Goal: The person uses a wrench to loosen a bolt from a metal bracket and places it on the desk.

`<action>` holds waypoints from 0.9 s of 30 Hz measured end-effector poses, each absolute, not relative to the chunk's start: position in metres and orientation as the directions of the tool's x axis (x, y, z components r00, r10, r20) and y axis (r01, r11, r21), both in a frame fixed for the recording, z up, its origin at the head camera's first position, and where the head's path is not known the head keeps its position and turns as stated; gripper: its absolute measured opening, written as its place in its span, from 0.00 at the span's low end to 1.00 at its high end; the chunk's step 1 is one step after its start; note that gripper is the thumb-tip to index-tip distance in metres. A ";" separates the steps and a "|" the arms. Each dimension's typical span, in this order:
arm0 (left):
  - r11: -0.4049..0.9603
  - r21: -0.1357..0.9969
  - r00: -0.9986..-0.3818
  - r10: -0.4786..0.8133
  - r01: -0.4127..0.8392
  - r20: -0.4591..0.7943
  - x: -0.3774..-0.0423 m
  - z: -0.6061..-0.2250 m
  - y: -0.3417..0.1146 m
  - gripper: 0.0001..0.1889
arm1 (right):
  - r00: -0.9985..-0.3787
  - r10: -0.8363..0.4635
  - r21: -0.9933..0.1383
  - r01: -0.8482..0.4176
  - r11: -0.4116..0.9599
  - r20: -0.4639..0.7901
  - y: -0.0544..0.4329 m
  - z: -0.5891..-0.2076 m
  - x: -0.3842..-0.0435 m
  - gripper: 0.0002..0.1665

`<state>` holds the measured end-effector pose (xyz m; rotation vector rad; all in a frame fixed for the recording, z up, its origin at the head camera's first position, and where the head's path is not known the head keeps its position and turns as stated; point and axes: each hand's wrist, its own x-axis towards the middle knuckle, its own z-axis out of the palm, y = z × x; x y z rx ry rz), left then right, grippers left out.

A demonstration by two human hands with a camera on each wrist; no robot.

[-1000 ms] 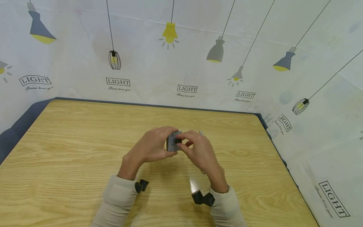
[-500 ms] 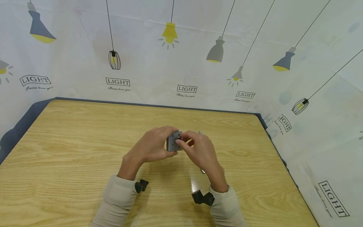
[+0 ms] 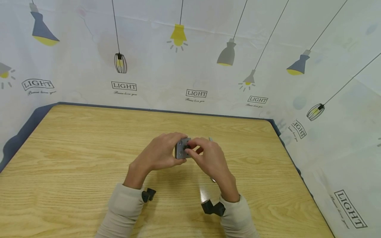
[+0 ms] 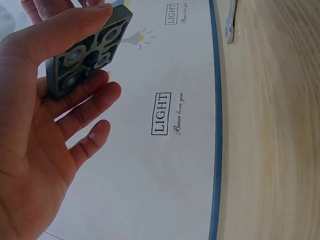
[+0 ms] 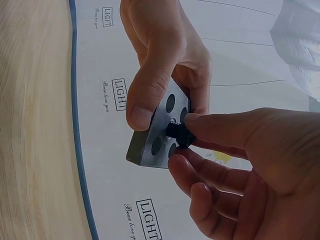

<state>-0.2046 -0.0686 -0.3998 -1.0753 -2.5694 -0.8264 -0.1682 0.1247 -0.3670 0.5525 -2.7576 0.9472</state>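
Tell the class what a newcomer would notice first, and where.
Probably the hands: over the wooden table, the left hand holds a grey plate while the right hand pinches a black bolt at its centre. Behind, printed lamps hang across the pale backdrop.

Long beige sleeves (image 3: 120,210), fabric creased along the forearms, broad smooth cuffs (image 3: 128,195), compact black two-part unit (image 3: 146,196) at inner side of left cuff, matching angular black unit (image 3: 213,209) at right cuff, bare hands (image 3: 160,150), short-trimmed fingernails (image 5: 144,112).
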 end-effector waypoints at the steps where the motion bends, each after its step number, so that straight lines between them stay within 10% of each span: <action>1: 0.569 0.410 -0.701 0.579 0.713 0.415 -0.205 -0.400 -0.069 0.35 | -0.917 -0.289 -0.553 -0.397 0.732 0.277 0.125 -0.366 -0.168 0.11; 27: 0.580 0.402 -0.706 0.577 0.708 0.410 -0.204 -0.398 -0.070 0.36 | -0.938 -0.234 -0.585 -0.344 0.735 0.256 0.124 -0.365 -0.167 0.17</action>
